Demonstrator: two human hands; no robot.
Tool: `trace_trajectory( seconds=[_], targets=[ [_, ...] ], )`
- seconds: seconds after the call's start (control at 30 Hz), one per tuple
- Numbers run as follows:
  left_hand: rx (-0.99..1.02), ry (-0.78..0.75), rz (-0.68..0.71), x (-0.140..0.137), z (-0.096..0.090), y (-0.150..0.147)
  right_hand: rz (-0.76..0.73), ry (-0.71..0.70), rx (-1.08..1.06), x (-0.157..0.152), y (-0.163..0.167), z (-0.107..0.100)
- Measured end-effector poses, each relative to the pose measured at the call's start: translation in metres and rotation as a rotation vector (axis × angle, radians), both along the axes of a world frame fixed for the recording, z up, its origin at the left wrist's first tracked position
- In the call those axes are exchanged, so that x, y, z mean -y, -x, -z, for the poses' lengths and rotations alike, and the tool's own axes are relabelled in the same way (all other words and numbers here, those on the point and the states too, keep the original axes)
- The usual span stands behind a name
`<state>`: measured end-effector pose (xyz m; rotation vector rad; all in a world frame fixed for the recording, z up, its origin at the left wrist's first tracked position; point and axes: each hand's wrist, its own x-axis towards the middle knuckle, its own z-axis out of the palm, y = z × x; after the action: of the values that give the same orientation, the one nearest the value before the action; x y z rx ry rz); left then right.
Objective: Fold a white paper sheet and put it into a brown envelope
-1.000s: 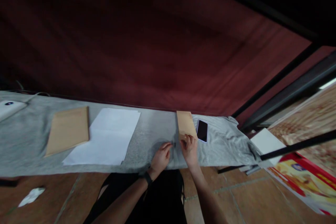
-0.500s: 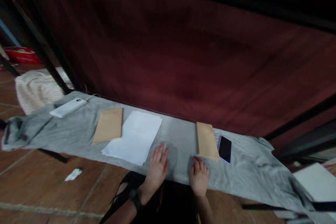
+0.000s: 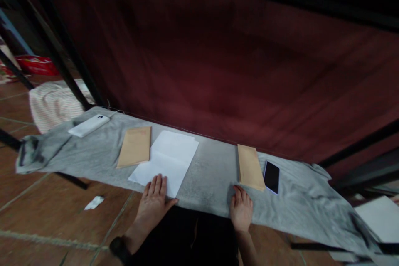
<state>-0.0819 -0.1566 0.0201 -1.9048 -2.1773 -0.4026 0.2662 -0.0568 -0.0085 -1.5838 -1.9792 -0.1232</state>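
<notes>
My left hand [image 3: 153, 201] lies open with its fingers spread over the near edge of several white paper sheets [image 3: 173, 154]. The thumb points right, near the cloth's front edge. Left of the sheets is a brown envelope [image 3: 135, 146], touching or slightly overlapping them. My right hand [image 3: 242, 209] rests on the grey cloth [image 3: 213, 172] with its fingers slightly bent and nothing visible in them. Just beyond that hand lies a narrow stack of brown envelopes [image 3: 250, 167]. A dark-screened phone [image 3: 272, 177] sits immediately right of the stack.
A white device [image 3: 89, 125] with a cable lies at the cloth's left end. A dark red panel [image 3: 212, 66] rises along the back. Black metal bars [image 3: 51, 37] stand at the left. Crumpled white paper [image 3: 94, 203] is on the tiled floor [image 3: 56, 220].
My left hand has moved left from the bare cloth onto the near edge of the white sheets. My right hand stays beside the envelope stack. The view has shifted slightly.
</notes>
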Motion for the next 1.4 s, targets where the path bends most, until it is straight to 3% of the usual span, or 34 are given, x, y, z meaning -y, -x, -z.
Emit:
trace_trajectory(
  seconds=[0.33, 0.5, 0.73, 0.93, 1.23, 1.4],
  targets=[
    [0.027, 0.072, 0.158, 0.005, -0.023, -0.006, 0.005, 0.006, 0.005, 0.0, 0.001, -0.002],
    [0.071, 0.046, 0.293, -0.018, -0.032, -0.06, 0.006, 0.001, 0.0, 0.0, 0.003, -0.004],
    [0.139, 0.123, 0.476, -0.048, -0.043, -0.137, -0.022, -0.005, -0.142, -0.003, -0.001, -0.004],
    [0.133, 0.189, 0.461, -0.058, -0.033, -0.169, -0.051, 0.032, -0.338, -0.008, -0.005, -0.006],
    [0.084, 0.207, 0.551, -0.065, -0.003, -0.167, -0.069, 0.11, -0.508, -0.011, -0.007, -0.011],
    [0.063, 0.175, 0.595, -0.07, -0.006, -0.157, -0.057, 0.121, -0.524, -0.01, -0.005, -0.014]
  ],
)
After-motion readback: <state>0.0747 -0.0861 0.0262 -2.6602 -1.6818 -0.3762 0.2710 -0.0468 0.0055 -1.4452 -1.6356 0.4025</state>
